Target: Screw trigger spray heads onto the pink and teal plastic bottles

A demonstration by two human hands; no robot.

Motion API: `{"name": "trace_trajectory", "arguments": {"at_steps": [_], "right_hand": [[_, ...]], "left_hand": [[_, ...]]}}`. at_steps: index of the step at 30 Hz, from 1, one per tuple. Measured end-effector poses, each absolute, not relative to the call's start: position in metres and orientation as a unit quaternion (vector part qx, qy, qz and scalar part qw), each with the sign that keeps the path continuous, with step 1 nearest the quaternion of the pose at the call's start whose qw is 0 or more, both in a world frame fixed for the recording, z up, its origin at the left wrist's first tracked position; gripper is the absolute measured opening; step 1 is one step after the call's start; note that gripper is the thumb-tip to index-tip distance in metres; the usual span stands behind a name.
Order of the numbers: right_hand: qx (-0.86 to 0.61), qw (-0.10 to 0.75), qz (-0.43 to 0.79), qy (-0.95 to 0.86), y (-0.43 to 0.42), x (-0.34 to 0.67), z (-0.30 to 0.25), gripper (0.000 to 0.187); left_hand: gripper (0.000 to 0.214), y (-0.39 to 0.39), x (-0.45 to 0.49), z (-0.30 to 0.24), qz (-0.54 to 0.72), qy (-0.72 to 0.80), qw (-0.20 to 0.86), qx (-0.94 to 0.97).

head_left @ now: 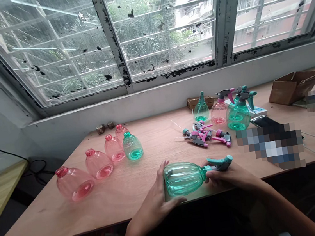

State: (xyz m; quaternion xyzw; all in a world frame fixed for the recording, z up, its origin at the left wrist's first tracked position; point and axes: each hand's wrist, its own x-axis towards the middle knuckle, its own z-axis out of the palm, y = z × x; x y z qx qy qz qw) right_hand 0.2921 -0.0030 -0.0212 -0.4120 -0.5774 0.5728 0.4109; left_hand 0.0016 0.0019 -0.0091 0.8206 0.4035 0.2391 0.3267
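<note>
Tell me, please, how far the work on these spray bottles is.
Done: several assembled bottles stand at the back right. In hand: the left hand holds a green bottle on its side, the right hand grips its trigger head. Left: five headless bottles, four pink and one green, and a pile of loose heads.

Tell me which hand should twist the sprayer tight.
Right, probably. The right hand grips the sprayer at the neck of the green bottle; the left hand holds its body steady.
</note>
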Motion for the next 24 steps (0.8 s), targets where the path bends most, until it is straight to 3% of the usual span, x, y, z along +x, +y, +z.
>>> {"name": "trace_trajectory", "arguments": {"at_steps": [5, 12, 24], "right_hand": [[-0.411, 0.408, 0.568, -0.585, -0.0022, 0.2928, -0.0224, 0.035], [-0.397, 0.409, 0.574, -0.588, -0.0011, 0.2942, -0.0245, 0.032], [-0.397, 0.421, 0.577, -0.576, 0.0002, 0.2951, -0.0289, 0.031]], "left_hand": [[0.101, 0.0022, -0.0002, -0.008, 0.237, 0.397, 0.335, 0.821], [0.083, -0.0001, -0.0017, -0.0028, 0.245, 0.388, 0.362, 0.811], [0.1, 0.0019, 0.0012, -0.0058, 0.231, 0.407, 0.338, 0.817]]}}
